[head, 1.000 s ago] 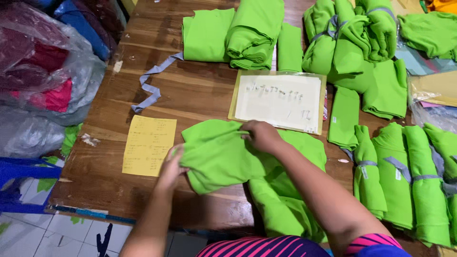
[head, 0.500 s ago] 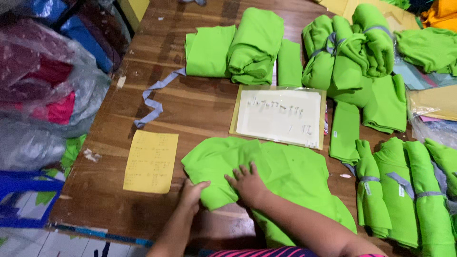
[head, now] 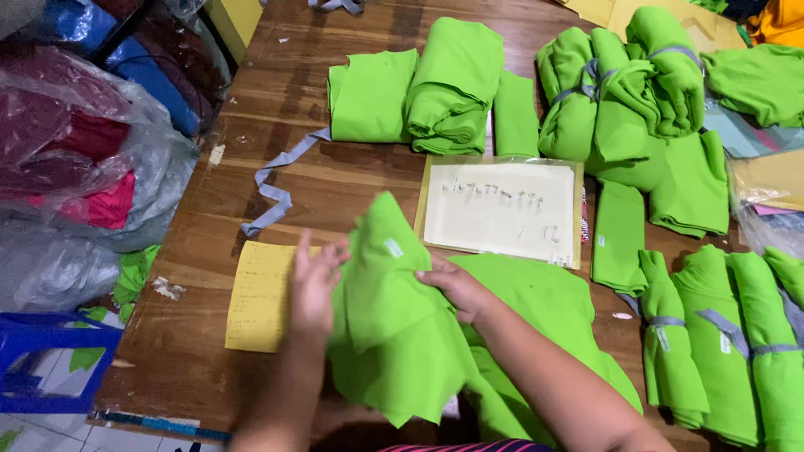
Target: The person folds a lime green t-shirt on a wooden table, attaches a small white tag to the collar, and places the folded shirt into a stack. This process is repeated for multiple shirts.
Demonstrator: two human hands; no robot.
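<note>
A bright green garment (head: 402,326) is lifted off the wooden table (head: 352,180) near its front edge, one fold raised to a point. My left hand (head: 314,285) holds its left side, fingers up. My right hand (head: 456,289) grips the cloth from the right, over the rest of the garment spread flat underneath. A yellow slip of paper (head: 260,293) lies just left of my left hand. Beyond my hands lies a sheet of white paper in a clear sleeve (head: 502,209).
Folded green garments (head: 419,92) lie at the back, tied green bundles (head: 620,84) at the back right and rolled tied ones (head: 729,335) at the right. A grey strap (head: 276,188) lies on the wood. Plastic bags of cloth (head: 75,167) and a blue crate (head: 50,360) stand to the left.
The garment lay flat under both hands. Now both hands have lifted its left part up off the table into a raised fold.
</note>
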